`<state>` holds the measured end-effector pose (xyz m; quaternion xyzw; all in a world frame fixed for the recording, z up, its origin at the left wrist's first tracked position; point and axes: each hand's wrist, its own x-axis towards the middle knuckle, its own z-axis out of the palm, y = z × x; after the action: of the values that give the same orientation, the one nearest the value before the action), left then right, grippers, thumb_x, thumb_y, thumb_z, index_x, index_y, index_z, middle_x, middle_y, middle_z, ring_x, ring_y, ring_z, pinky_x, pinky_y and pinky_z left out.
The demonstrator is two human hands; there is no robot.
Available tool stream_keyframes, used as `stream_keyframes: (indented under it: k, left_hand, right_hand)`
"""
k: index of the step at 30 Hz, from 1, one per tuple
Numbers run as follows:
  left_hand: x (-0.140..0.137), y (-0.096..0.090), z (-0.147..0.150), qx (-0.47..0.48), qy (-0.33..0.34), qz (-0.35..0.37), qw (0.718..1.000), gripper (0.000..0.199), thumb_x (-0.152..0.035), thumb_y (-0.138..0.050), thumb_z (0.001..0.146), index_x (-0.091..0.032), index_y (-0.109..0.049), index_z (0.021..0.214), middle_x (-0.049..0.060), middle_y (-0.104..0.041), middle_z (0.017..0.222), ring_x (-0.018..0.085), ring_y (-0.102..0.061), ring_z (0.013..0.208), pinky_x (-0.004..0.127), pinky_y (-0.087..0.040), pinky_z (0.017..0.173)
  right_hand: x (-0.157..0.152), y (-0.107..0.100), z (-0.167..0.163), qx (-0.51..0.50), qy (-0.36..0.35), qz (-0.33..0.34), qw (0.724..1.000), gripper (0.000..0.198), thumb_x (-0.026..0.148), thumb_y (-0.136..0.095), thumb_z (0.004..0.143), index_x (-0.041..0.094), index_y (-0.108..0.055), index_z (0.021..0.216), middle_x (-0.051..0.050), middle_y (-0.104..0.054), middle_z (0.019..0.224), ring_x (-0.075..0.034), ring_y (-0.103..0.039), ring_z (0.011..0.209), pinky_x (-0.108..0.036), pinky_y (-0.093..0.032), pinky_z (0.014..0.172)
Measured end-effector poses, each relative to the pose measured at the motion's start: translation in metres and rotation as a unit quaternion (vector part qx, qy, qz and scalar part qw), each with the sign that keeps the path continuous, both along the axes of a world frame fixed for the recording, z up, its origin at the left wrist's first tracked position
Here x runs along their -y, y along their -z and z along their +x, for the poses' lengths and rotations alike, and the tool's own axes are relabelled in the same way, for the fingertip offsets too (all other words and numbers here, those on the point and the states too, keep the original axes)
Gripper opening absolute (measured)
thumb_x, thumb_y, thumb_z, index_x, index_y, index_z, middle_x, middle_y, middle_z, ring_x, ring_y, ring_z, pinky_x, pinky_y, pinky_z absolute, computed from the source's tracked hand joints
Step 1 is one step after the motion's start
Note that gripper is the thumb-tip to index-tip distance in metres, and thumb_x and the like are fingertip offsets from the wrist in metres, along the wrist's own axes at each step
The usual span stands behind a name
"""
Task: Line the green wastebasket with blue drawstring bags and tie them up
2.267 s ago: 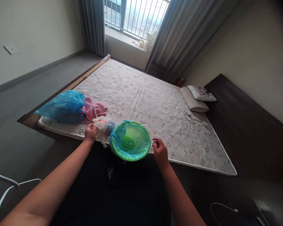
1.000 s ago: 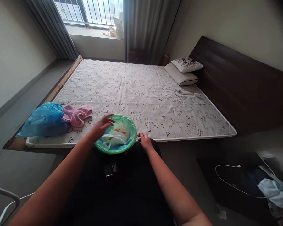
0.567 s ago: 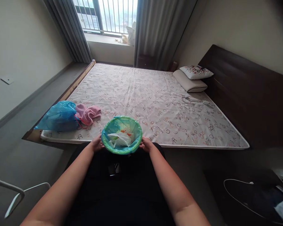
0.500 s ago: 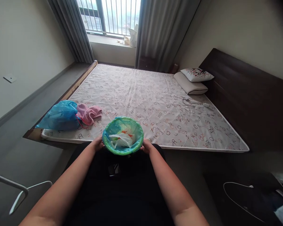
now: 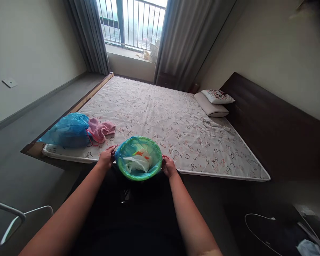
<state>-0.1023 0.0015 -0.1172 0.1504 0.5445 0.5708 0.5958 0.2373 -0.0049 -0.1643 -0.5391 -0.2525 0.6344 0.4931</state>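
Note:
A trash bin point(image 5: 160, 167) with a green rim stands upright in front of my body, at the bed's near edge. A thin blue plastic bin liner point(image 5: 125, 151) is folded over its rim. Inside lie a crumpled white plastic bag point(image 5: 138, 163) and some orange scraps point(image 5: 140, 153). My left hand point(image 5: 106, 157) is at the bin's left side, its fingers closed on the liner's outer edge. On the opposite side, my right hand point(image 5: 169, 165) has its fingers closed on the liner just below the rim. The bin's lower part is hidden.
A bed with a bare letter-print mattress point(image 5: 149, 106) fills the middle. On it lie a full blue plastic bag point(image 5: 69, 131), a pink cloth point(image 5: 102, 129) and pillows point(image 5: 214, 103). A white cable point(image 5: 252, 231) lies at lower right; a metal tube point(image 5: 10, 209) is at lower left.
Both hands have come up along the bin's sides toward its rim and slightly outward. The bin sits slightly lower in the picture, and the view has tilted.

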Motion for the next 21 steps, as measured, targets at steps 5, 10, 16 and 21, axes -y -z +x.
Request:
stream_keyframes:
  k: [5, 10, 16, 21]
  left_hand:
    - [-0.003, -0.031, 0.007, -0.013, 0.017, 0.042, 0.999, 0.031, -0.019, -0.081, 0.076, -0.01, -0.075, 0.105, -0.006, -0.055, 0.057, 0.005, -0.037, 0.04, 0.015, -0.023, 0.038]
    - [0.0, -0.048, 0.036, -0.108, 0.087, -0.001, 0.99, 0.052, -0.013, -0.082, 0.074, -0.013, -0.075, 0.125, 0.008, -0.08, 0.091, 0.008, -0.058, 0.05, 0.02, -0.048, 0.052]
    - [0.014, -0.044, 0.078, -0.061, 0.143, 0.005, 0.988, 0.083, -0.009, -0.078, 0.08, -0.024, -0.055, 0.159, 0.012, -0.079, 0.119, 0.01, -0.069, 0.065, 0.023, -0.057, 0.065]
    - [0.017, -0.048, 0.106, -0.075, 0.195, 0.02, 0.978, 0.083, -0.005, -0.07, 0.085, -0.023, -0.05, 0.163, 0.011, -0.08, 0.116, 0.011, -0.069, 0.066, 0.026, -0.059, 0.067]
  right_hand:
    - [-0.004, -0.033, -0.001, 0.018, 0.02, 0.078, 0.997, 0.026, 0.034, -0.071, 0.07, 0.023, -0.064, 0.093, -0.002, -0.076, 0.094, -0.016, -0.07, 0.082, -0.03, -0.059, 0.077]
    - [-0.006, -0.057, -0.016, 0.258, -0.034, 0.141, 0.955, 0.024, 0.036, -0.067, 0.077, 0.022, -0.075, 0.096, -0.003, -0.073, 0.084, -0.021, -0.067, 0.08, -0.037, -0.056, 0.084]
    - [0.014, -0.062, -0.057, 0.306, -0.085, 0.153, 0.936, 0.015, 0.024, -0.07, 0.073, 0.025, -0.077, 0.086, -0.002, -0.073, 0.08, -0.021, -0.066, 0.078, -0.036, -0.054, 0.084]
    - [0.023, -0.077, -0.079, 0.003, -0.072, 0.016, 0.997, 0.038, 0.029, -0.076, 0.071, 0.021, -0.072, 0.108, 0.008, -0.058, 0.061, -0.011, -0.05, 0.051, -0.024, -0.043, 0.051]
